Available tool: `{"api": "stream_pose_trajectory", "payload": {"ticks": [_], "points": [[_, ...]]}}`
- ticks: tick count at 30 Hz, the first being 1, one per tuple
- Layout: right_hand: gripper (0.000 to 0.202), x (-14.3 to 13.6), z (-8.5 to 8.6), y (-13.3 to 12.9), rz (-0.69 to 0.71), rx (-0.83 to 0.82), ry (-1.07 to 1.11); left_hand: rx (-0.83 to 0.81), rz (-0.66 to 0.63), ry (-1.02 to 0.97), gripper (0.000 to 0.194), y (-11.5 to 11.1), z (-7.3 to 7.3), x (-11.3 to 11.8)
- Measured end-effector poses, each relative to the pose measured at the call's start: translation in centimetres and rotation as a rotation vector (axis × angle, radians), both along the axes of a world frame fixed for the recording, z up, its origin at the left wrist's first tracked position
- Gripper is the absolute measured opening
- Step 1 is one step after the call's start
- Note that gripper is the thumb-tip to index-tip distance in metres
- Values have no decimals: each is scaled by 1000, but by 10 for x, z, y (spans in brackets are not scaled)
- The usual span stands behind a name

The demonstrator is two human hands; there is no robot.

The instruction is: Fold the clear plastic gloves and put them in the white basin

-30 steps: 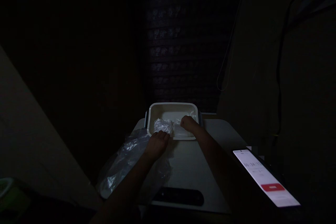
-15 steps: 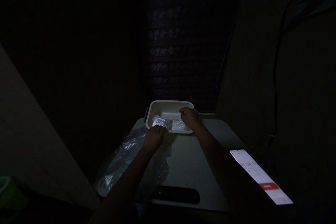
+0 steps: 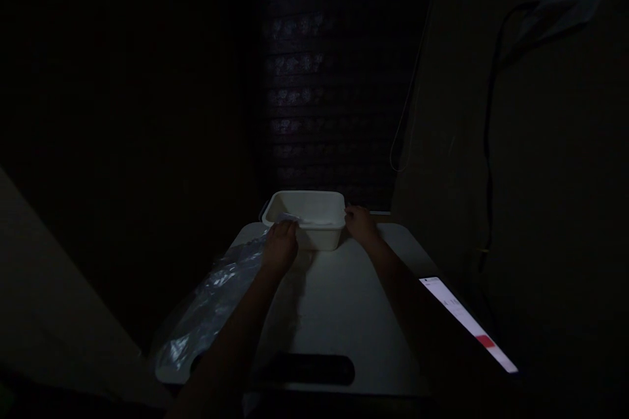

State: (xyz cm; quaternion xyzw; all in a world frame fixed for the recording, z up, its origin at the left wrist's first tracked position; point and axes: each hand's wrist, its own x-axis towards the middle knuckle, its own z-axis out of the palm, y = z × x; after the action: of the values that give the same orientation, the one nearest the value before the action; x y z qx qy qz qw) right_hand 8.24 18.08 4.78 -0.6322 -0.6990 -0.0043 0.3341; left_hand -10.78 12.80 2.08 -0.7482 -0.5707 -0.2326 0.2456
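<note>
On the pale board (image 3: 354, 314), the white basin (image 3: 322, 237) now shows its near wall. Right hand (image 3: 361, 225), earlier over it, is at its right end; left hand (image 3: 281, 246) stays by the near rim. Fingers curled; grip indeterminate. Plastic (image 3: 289, 217) inside, now mostly hidden.

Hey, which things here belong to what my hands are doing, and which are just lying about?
Seemingly in use:
pale tub, left hand and right hand at its rim
plastic wrapping inside
perhaps the clear sheet by the left forearm

Seemingly lying about:
lit phone
dark cord
</note>
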Motion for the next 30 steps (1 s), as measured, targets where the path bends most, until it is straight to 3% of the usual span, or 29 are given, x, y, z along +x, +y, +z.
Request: {"api": "stream_pose_trajectory", "payload": {"ticks": [7,10,13,16,19,22,30], "points": [[28,11,-6,-2,7,-74,36,-152,35,31,57,2,-2,0],[28,14,-5,-5,18,-100,46,-143,114,-3,58,-5,-1,-1],[26,17,-1,-10,28,-125,18,-129,189,-42,54,-18,0,-4],[26,19,5,-18,29,-164,-36,-214,195,-29,37,-31,1,-8],[27,20,9,-32,27,-220,-98,-421,196,-26,27,-41,1,-15],[28,17,7,-53,53,-259,-183,-570,217,-57,29,-48,2,-23],[27,8,1,-107,149,-388,-337,-673,161,-113,28,-69,10,-30]]}}
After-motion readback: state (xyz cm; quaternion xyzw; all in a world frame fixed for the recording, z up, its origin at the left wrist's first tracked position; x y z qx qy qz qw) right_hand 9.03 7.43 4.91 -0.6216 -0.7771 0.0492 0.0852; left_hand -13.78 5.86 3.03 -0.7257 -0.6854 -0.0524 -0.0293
